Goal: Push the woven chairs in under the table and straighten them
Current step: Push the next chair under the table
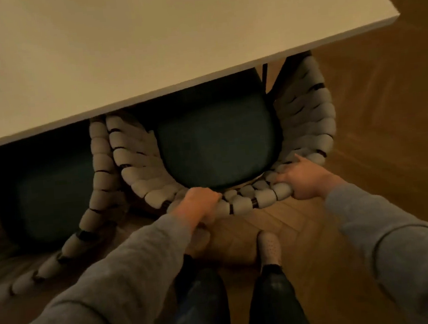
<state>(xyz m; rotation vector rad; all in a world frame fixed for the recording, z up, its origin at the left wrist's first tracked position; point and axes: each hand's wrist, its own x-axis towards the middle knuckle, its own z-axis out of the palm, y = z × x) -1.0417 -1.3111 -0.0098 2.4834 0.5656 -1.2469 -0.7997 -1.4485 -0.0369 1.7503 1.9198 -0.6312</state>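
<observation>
The white table (144, 51) is filling the upper left and top centre of the frame, with its near edge running diagonally from centre left up to the upper right.

The near woven chair (308, 116) is sitting in the centre of the frame. Its dark teal seat cushion (216, 146) is lying partly beneath the table edge, and the front of the seat is hidden under the top. Its curved, pale woven backrest is projecting out from the table toward the bottom of the frame.

The left hand (198, 202) is gripping the lowest part of that backrest rim, just left of centre, with the fingers curled together over the top of the weave. The right hand (302, 179) is gripping the same rim further right, with the thumb lying along the inner side. Its remaining fingers are wrapping the outer side and are largely hidden. Both arms are in grey sleeves (129, 269).

The second woven chair (101, 167) is standing at centre left and running down to the lower left, its dark seat also partly under the table. Its rim is lying just beside the near chair's left rim; contact cannot be confirmed.

Dark-trousered legs and a pale perforated shoe (268, 248) are showing at bottom centre on the herringbone wooden floor (373, 120), which is appearing blurred at the right.
</observation>
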